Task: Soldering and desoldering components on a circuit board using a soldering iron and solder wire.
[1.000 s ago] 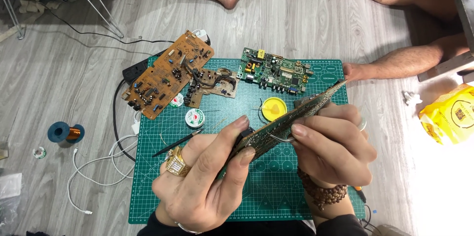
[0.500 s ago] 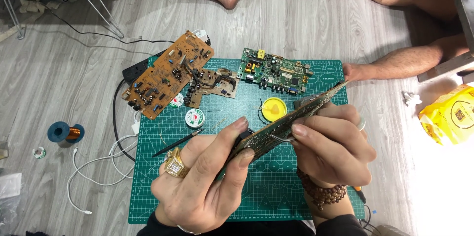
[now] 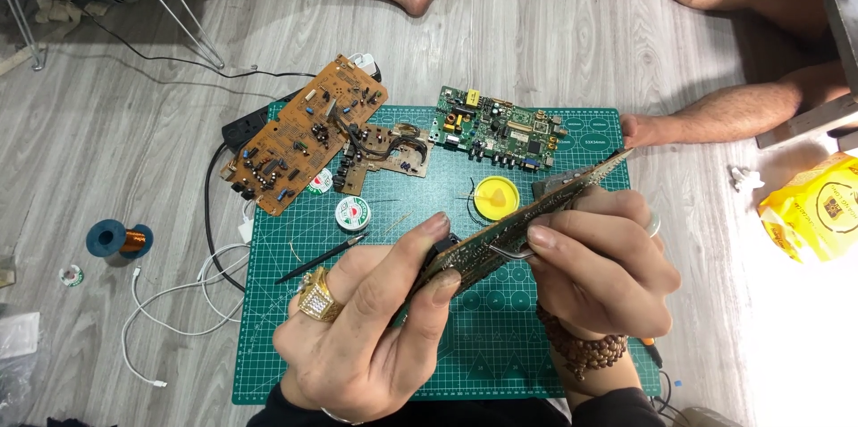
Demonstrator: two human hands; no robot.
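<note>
Green cutting mat [image 3: 375, 338] on grey wood-plank floor [image 3: 116, 141], boards scattered.

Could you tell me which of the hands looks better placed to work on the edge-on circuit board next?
Probably the right hand: it holds metal tweezers whose tips meet the circuit board. The left hand grips the board's near end, steadying it over the green cutting mat.

four circuit boards [image 3: 302, 134], two solder reels [image 3: 353, 213]
</note>
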